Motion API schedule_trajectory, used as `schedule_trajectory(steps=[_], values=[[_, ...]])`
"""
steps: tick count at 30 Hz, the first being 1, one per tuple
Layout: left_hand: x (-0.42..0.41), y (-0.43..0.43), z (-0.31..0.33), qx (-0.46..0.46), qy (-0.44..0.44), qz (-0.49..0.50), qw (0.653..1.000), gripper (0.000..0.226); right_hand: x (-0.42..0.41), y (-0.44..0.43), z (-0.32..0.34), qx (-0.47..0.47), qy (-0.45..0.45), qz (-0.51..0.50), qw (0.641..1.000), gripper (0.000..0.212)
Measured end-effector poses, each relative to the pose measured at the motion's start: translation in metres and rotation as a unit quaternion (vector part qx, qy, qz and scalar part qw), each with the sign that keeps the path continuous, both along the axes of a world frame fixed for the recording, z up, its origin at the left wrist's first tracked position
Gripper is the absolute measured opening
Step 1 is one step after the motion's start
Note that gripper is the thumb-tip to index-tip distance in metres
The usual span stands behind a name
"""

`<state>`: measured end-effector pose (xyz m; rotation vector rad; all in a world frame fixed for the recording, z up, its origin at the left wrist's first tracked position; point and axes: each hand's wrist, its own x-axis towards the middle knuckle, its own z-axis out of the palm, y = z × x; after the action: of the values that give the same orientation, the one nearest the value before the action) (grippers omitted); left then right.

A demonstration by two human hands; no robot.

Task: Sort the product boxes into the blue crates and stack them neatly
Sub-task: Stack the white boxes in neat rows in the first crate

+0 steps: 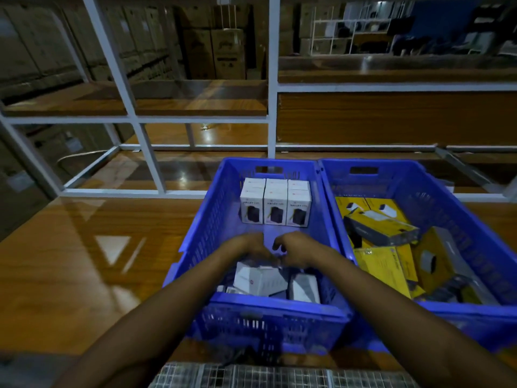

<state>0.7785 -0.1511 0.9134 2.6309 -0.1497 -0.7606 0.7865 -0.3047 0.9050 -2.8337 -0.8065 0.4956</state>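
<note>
Inside the left blue crate (195, 247), near its front wall, the left hand (247, 246) and right hand (298, 247) meet with fingers curled over tumbled white boxes (260, 278). Whether either grip has closed on a box cannot be told. Three more white product boxes (275, 204) stand upright in a row against the crate's far wall. The right blue crate (475, 247) touches it on the side and holds a jumble of yellow boxes (383, 264). Both crates sit at the near edge of the wooden surface (84, 261), with a white shelf frame (145, 152) along its far edge.
</note>
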Motion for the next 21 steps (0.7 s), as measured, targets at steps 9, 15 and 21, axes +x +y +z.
schedule_trajectory(steps=[9, 15, 21], values=[[-0.020, 0.009, 0.011, 0.107, 0.055, -0.016, 0.993, 0.064, -0.011, -0.006, 0.001, 0.005, 0.028, -0.017, 0.999, 0.054], [-0.008, 0.028, 0.012, -0.015, -0.053, -0.005, 0.998, 0.069, -0.006, -0.002, 0.005, 0.127, 0.049, -0.062, 0.989, 0.062], [0.015, 0.045, 0.018, -0.041, -0.143, -0.068, 0.987, 0.082, 0.015, -0.001, 0.003, 0.275, 0.132, -0.129, 0.944, 0.043]])
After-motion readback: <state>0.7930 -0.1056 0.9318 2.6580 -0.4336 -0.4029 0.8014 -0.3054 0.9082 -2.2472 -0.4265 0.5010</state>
